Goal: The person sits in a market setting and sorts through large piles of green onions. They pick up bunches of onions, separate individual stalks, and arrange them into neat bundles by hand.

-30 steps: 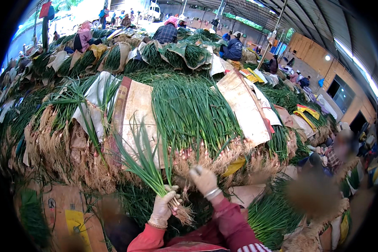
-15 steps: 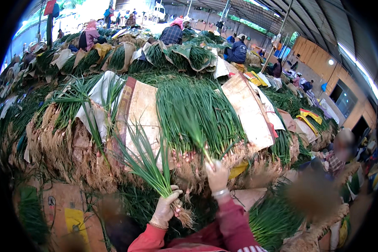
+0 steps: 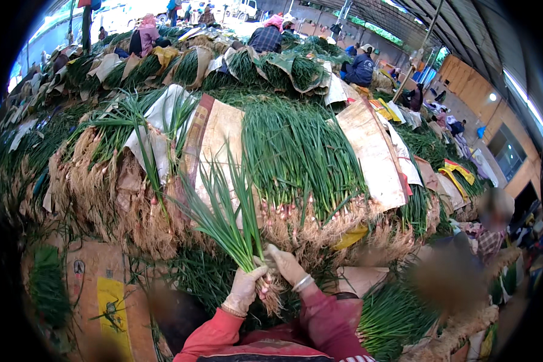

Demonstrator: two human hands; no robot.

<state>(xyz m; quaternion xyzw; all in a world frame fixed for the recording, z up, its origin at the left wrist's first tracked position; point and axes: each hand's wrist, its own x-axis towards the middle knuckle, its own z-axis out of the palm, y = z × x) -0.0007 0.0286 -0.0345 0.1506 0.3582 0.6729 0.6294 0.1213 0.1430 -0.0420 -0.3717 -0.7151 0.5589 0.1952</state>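
My left hand [image 3: 245,288], in a pale glove, is closed around a bunch of spring onions [image 3: 235,232]. Their green leaves fan up and to the left, and pinkish bulbs with shaggy roots hang below the fist. My right hand [image 3: 283,265], gloved too and with a pale band at the wrist, is at the right side of this bunch just above the bulbs. Its fingers are closed against the stems and partly hidden. Beyond both hands lies a thick layer of spring onions [image 3: 304,157] on the heap, roots toward me.
Pale sacking sheets [image 3: 371,151] flank the layer. More onions with long dry roots [image 3: 148,223] hang at the left. Cut greens [image 3: 392,317] lie at lower right, and cardboard with a yellow patch [image 3: 111,314] at lower left. Several people sit among the heaps farther back.
My right hand has come back from the heap's root edge, where it held a stalk, to the bunch in my left hand. The view has shifted slightly.
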